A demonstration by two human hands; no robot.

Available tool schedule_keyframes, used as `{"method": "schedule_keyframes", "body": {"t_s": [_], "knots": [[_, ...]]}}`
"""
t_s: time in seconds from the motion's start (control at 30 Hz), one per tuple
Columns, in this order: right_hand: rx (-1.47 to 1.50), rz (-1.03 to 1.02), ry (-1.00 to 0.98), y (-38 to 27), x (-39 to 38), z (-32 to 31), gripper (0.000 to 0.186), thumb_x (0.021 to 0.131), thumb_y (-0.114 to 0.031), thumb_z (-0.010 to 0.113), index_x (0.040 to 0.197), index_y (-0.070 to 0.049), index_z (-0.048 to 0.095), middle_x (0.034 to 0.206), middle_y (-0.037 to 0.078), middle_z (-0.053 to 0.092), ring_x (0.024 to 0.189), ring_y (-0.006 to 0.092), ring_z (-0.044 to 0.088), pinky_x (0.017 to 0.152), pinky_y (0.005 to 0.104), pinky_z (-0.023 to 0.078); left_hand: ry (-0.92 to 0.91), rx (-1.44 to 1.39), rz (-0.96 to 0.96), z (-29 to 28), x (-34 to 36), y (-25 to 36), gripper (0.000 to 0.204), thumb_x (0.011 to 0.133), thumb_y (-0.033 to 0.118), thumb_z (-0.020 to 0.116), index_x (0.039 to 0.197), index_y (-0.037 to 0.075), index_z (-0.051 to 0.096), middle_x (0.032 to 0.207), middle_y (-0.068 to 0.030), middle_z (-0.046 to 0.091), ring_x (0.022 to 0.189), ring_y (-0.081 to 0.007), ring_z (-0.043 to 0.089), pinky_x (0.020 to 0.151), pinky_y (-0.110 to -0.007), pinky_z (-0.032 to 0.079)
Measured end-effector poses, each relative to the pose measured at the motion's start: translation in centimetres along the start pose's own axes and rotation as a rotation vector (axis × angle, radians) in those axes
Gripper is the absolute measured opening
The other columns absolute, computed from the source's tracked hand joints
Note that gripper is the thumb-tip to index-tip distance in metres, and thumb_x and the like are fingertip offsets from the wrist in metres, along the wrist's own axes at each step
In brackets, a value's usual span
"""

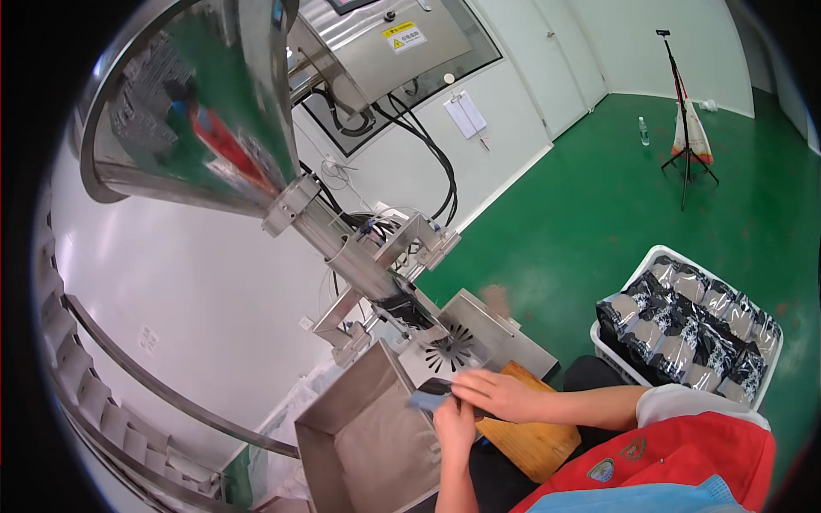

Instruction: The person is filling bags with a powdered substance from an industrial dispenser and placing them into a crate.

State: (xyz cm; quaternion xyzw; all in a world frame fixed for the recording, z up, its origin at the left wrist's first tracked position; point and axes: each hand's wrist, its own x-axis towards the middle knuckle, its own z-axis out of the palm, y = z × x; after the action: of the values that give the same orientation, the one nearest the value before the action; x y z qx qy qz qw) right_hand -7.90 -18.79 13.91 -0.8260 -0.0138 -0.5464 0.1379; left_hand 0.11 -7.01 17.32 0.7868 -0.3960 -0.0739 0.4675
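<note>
Seen from my remote station, a room with a glossy green floor (530,214) and white walls. At the right edge of an open, stainless-steel tray (329,419) holding grey powder, the small packet with a black body and blue-grey end (428,398) lies between two bare hands. The left hand (453,419) pinches its lower edge; the right hand (494,395) lies across its right end, though I cannot tell whether those fingers are closed on it. For clean handling I would have both hands hold the packet level and its edge flat. Clearances: the black slotted disc (451,349) beneath the conical steel hopper (197,103) bounds upward movement; the tray's right wall bounds leftward movement. The orange-brown wooden board (534,436) sits just beneath the right forearm. Rightward, the route to the white plastic basket (772,363) passes the person's dark-clad knee.
</note>
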Motion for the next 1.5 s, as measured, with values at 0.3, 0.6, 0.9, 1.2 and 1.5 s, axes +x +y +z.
{"method": "schedule_keyframes", "body": {"t_s": [0.3, 0.6, 0.9, 1.2, 1.5], "knots": [[0.407, 0.531, -0.99, 2.8, -4.9, 2.7, 0.027, 0.075, -0.021, 0.063, 0.092, -0.001, 0.062, 0.092, 0.02, 0.063, 0.095, 0.0272, 0.061, 0.073, 0.0417, 0.05, -0.096, 0.642, 0.353, 2.7, -2.8, 1.3, 0.015, 0.078, 0.013, 0.054, 0.072, 0.0, 0.052, 0.067, -0.0213, 0.061, 0.058, -0.038, 0.061, 0.058, -0.047, 0.051], [0.582, 0.578, -0.401, 3.0, -10.8, 4.4, 0.046, 0.073, -0.034, 0.068, 0.101, 0.001, 0.06, 0.103, 0.022, 0.059, 0.104, 0.0302, 0.057, 0.086, 0.0412, 0.045, -0.218, 0.701, 0.631, 6.4, -9.0, 6.3, 0.005, 0.073, 0.008, 0.055, 0.07, 0.008, 0.05, 0.062, -0.0074, 0.057, 0.047, -0.0195, 0.06, 0.04, -0.031, 0.046], [0.09, 0.285, 0.077, 0.9, -4.2, 6.7, 0.062, 0.071, -0.044, 0.071, 0.109, 0.002, 0.057, 0.112, 0.024, 0.055, 0.111, 0.0339, 0.052, 0.093, 0.0428, 0.041, -0.184, 0.138, 0.578, 2.2, -6.3, 5.9, 0.036, 0.074, 0.027, 0.071, 0.095, 0.003, 0.054, 0.089, -0.0144, 0.056, 0.082, -0.0318, 0.059, 0.068, -0.042, 0.047], [0.243, 0.033, -0.352, 0.2, -7.0, 2.2, 0.103, 0.067, -0.065, 0.062, 0.137, 0.004, 0.031, 0.14, 0.028, 0.03, 0.13, 0.0417, 0.03, 0.107, 0.0497, 0.024, 0.178, -0.164, 0.031, 0.4, 1.2, -3.6, 0.036, 0.092, 0.025, 0.056, 0.068, -0.001, 0.052, 0.055, -0.0068, 0.046, 0.052, -0.0187, 0.04, 0.052, -0.034, 0.036], [-0.143, -0.272, -0.796, -2.3, 6.6, -11.3, 0.02, 0.053, -0.008, 0.061, 0.073, -0.005, 0.061, 0.081, 0.007, 0.062, 0.097, 0.0275, 0.057, 0.099, 0.0451, 0.039, 0.237, -0.909, -0.501, -3.6, 3.4, -14.4, 0.023, 0.093, 0.017, 0.054, 0.078, 0.001, 0.062, 0.072, -0.0043, 0.063, 0.061, -0.0125, 0.057, 0.059, -0.028, 0.046]]}}
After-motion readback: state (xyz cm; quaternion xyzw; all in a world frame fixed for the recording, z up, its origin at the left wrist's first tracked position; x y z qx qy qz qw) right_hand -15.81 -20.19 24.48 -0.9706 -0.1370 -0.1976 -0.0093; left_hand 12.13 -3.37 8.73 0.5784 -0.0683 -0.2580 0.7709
